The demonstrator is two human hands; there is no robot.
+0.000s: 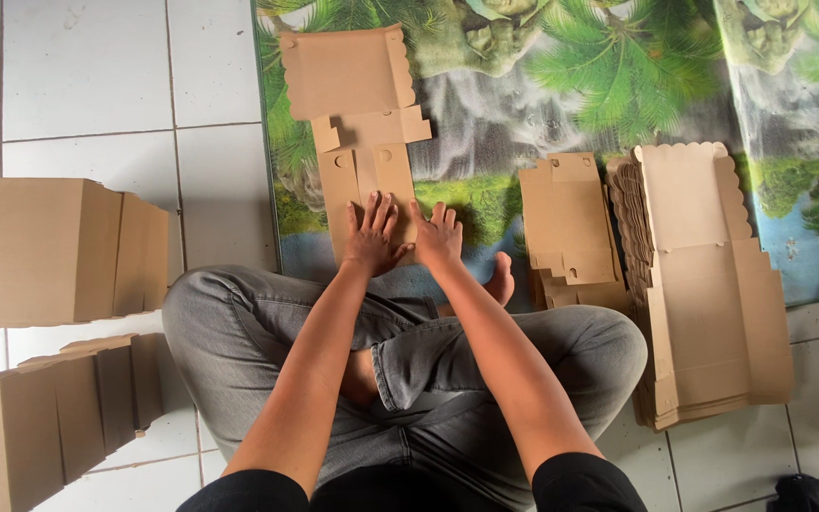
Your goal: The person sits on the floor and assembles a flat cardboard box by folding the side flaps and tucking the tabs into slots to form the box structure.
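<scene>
Hands flat, fingers spread, gripping nothing: left hand (372,232) and right hand (439,233) press near end of flat cardboard blank (362,123) on mat (523,95); light, stiff, creasable, likely best held by edges.

We press our left hand (372,232) and right hand (438,234) flat, side by side, on the near end of a box blank (357,114) lying on the printed mat (561,85). Stacks of blanks (703,284) lie right; folded boxes (45,251) stand left on tile.
</scene>
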